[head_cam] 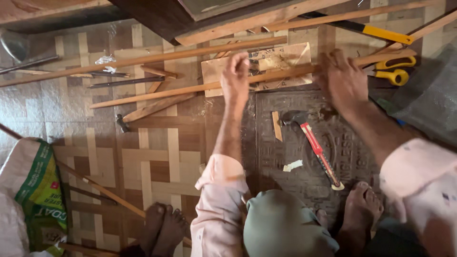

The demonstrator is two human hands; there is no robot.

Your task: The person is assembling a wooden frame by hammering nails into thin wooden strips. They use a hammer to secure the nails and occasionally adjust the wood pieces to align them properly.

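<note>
While both hands reached forward over the patterned floor (157,162), the left hand (235,76) was closed around a long wooden strip (190,89), gripping it near mid-length; the right hand (340,78) pressed down on the same strip further along, fingers (333,59) curled over it, so both hands grasped the one strip. The strip lay across a cardboard piece (281,59) and along the far edge of a dark embossed mat (304,157).

Containers: one white-and-green sack (33,185) stood at the left edge; its contents could not be seen.

Counts: one hammer (314,145) with a red-and-black handle lay on the mat, apart from both hands; one short wood offcut (276,126) lay just beside its head; one pale scrap (293,165) lay near its handle. One pair of yellow-handled scissors (395,69) rested just beyond the right hand; one black-and-yellow tool (376,32) lay further off. A second long strip (143,59) lay parallel beyond the held one; further sticks lay scattered to the left, their number uncertain. Two bare feet (362,204) were planted on the mat's near edge; another pair of feet (164,228) stood on the floor at left.
</note>
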